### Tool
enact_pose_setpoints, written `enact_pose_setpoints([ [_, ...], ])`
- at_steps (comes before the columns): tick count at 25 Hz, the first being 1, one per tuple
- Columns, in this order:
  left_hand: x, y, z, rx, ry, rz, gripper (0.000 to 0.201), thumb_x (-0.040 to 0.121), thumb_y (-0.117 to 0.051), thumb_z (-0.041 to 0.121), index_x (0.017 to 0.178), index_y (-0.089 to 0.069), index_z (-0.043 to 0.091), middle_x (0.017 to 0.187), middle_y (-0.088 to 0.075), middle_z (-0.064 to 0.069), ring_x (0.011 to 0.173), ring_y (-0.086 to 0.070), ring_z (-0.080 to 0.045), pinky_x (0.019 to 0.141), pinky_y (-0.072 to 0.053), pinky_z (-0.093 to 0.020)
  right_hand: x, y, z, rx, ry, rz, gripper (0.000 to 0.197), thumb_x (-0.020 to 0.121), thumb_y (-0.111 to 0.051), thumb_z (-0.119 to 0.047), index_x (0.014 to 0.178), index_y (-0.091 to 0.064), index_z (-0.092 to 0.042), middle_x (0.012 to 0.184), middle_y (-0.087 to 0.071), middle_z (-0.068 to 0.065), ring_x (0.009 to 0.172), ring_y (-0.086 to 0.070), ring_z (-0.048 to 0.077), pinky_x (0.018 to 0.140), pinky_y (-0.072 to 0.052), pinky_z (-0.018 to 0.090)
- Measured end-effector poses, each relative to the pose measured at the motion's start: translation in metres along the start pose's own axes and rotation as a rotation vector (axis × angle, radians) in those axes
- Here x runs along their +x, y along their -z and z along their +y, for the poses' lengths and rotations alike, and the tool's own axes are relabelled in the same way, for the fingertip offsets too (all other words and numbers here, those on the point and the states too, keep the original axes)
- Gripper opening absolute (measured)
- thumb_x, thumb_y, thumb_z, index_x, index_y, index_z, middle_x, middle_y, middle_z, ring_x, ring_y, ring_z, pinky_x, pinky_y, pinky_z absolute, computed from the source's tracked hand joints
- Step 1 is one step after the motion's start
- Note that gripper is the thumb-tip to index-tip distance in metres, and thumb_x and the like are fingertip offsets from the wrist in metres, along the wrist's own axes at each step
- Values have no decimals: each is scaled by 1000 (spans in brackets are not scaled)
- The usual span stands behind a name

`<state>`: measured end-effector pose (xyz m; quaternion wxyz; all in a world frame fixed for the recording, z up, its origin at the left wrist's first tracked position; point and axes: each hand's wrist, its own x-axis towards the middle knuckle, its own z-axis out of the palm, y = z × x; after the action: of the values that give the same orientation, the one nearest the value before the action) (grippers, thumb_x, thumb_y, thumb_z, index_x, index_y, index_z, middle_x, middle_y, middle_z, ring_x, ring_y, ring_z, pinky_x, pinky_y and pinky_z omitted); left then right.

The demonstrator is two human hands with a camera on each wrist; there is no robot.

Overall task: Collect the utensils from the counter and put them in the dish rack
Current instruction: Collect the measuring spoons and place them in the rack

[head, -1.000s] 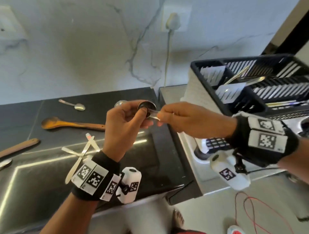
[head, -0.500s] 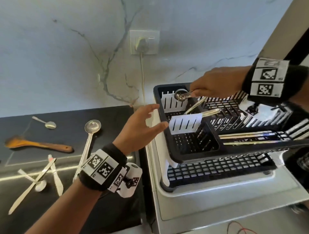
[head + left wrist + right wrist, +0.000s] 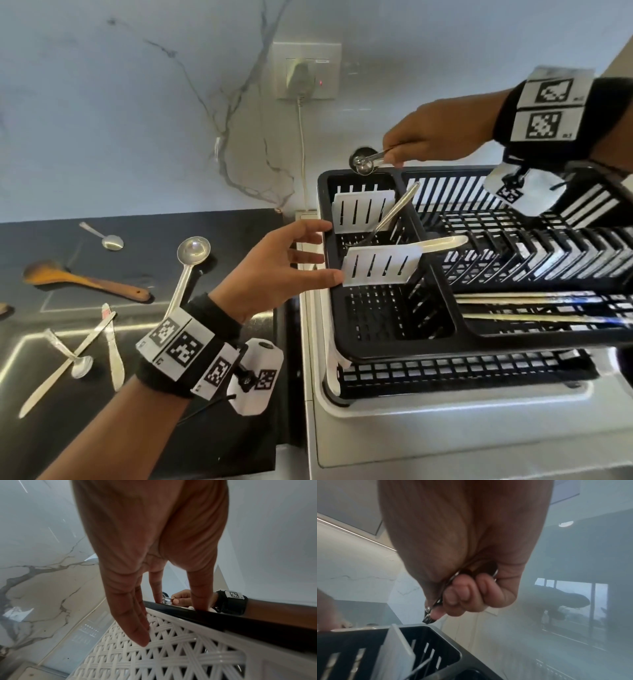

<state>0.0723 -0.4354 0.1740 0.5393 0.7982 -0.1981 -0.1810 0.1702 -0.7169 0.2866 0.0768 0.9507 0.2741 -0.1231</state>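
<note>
My right hand [image 3: 390, 157] pinches the handle of a small metal measuring spoon [image 3: 362, 163] and holds it just above the back edge of the black dish rack [image 3: 376, 346], over its cutlery compartment. The right wrist view shows those fingers curled round the measuring spoon [image 3: 429, 614] above the rack's corner [image 3: 443, 635]. My left hand [image 3: 322, 253] is open and holds nothing, its straight fingers at the rack's left rim [image 3: 223, 616]. On the dark counter lie a ladle [image 3: 191, 250], a small spoon [image 3: 111, 240], a wooden spoon [image 3: 78, 281] and crossed cutlery [image 3: 78, 359].
Inside the rack are a metal utensil handle [image 3: 399, 209], a pale knife [image 3: 442, 242], chopsticks [image 3: 531, 308] and two white dividers [image 3: 380, 265]. A wall socket with a plugged cable [image 3: 301, 78] sits behind the rack. The rack stands on a white tray [image 3: 445, 428].
My right hand took the measuring spoon from between both hands and carried it up and right over the rack. My left hand let go, opened and moved to the rack's rim.
</note>
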Motion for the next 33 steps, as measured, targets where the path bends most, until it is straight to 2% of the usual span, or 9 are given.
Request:
enact_pose_setpoints([
  [4, 1, -1, -6, -45, 3, 15, 72, 73, -83, 24, 138, -52, 29, 129, -58, 6, 109, -66, -14, 87, -57, -19, 27, -9, 6, -84, 34, -175, 27, 102, -44, -42, 78, -54, -37, 73, -61, -5, 69, -56, 13, 71, -38, 30],
  [8, 0, -2, -8, -62, -3, 18, 74, 72, -82, 28, 139, -52, 30, 130, -58, 7, 110, -66, -12, 89, -56, -21, 44, -16, 0, -150, 78, -211, 22, 100, -49, -43, 83, -59, -33, 76, -68, -8, 70, -62, 12, 72, -43, 27],
  [12, 0, -2, -8, -63, -4, 24, 78, 67, -80, 36, 139, -52, 31, 130, -57, 7, 111, -66, -12, 93, -56, -24, 49, -17, 3, -101, 49, -196, 16, 98, -54, -42, 96, -65, -31, 80, -72, -3, 73, -68, 14, 69, -42, 25],
  [15, -1, -3, -8, -80, -7, 27, 79, 64, -80, 37, 138, -53, 32, 130, -58, 6, 112, -66, -12, 93, -56, -26, 48, -16, 8, -74, 33, -176, 22, 97, -54, -47, 110, -66, -35, 86, -73, -3, 81, -65, 10, 74, -40, 24],
  [18, 0, -3, -9, -84, -4, 27, 78, 64, -80, 36, 137, -53, 32, 130, -58, 5, 113, -65, -14, 94, -57, -29, 41, -16, 9, -50, 31, -67, 26, 98, -54, -43, 119, -66, -33, 88, -66, -11, 87, -60, 14, 84, -41, 30],
  [21, 0, -3, -10, -81, -9, 28, 78, 64, -79, 36, 137, -53, 30, 130, -58, 3, 113, -65, -16, 95, -57, -32, 31, -11, 5, -37, -2, 5, 29, 98, -54, -43, 121, -66, -31, 89, -64, -12, 87, -58, 15, 86, -41, 32],
  [27, -2, -2, -11, -43, -22, 21, 78, 64, -77, 42, 137, -53, 29, 126, -59, 1, 110, -66, -18, 94, -58, -39, 25, 7, -17, -51, -31, 101, 32, 97, -54, -45, 121, -66, -27, 93, -67, -5, 86, -59, 17, 87, -42, 32],
  [30, -8, 3, -18, -24, -65, 9, 62, 75, -77, 39, 132, -58, 25, 118, -65, -2, 106, -68, -18, 91, -59, -42, 32, 21, -41, -41, -6, 100, 32, 98, -53, -45, 121, -66, -26, 95, -70, -1, 84, -59, 15, 85, -37, 30],
  [33, -23, 18, -30, -1, -92, 40, 41, 85, -73, 28, 123, -64, 19, 109, -70, -2, 100, -70, -15, 89, -59, -35, 53, 35, -77, -44, 47, 94, 30, 98, -54, -44, 120, -66, -28, 94, -71, -2, 84, -59, 12, 85, -36, 29],
])
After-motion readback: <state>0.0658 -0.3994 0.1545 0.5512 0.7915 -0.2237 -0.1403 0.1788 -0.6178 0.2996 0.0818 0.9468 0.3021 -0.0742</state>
